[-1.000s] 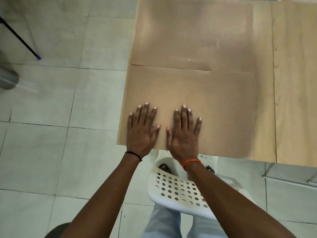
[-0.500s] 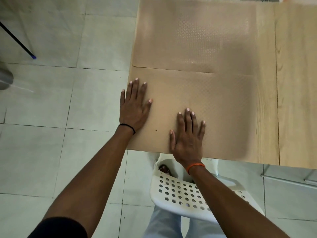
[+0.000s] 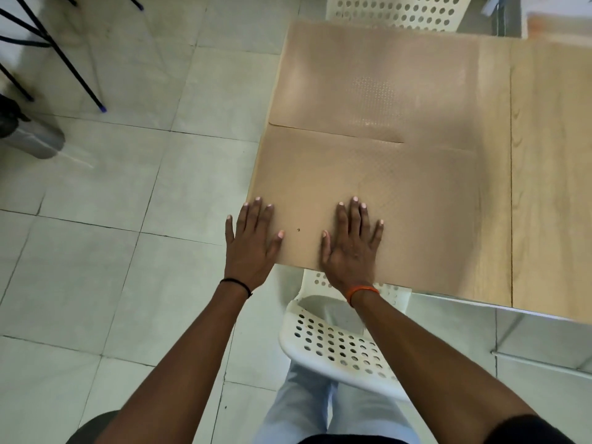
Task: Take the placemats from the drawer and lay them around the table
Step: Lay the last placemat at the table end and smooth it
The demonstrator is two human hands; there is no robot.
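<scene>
Two tan textured placemats lie on the light wooden table [image 3: 551, 174]. The near placemat [image 3: 400, 203] reaches the table's near left corner. The far placemat [image 3: 378, 81] lies just beyond it, and their edges meet. My right hand [image 3: 350, 241] lies flat on the near placemat at its front edge, fingers straight and spread. My left hand [image 3: 251, 245] is flat at that mat's left front corner, fingers partly over the table's left edge. Neither hand grips anything.
A white perforated chair [image 3: 339, 341] stands tucked at the table's near edge, below my right wrist. A second white perforated chair [image 3: 397, 9] stands at the far end. Black stand legs [image 3: 64, 59] cross the tiled floor [image 3: 112, 251] at the upper left.
My left hand has slid back from the mat's left edge to its near left corner. My right hand stays flat on the front edge. The view has pulled back.
</scene>
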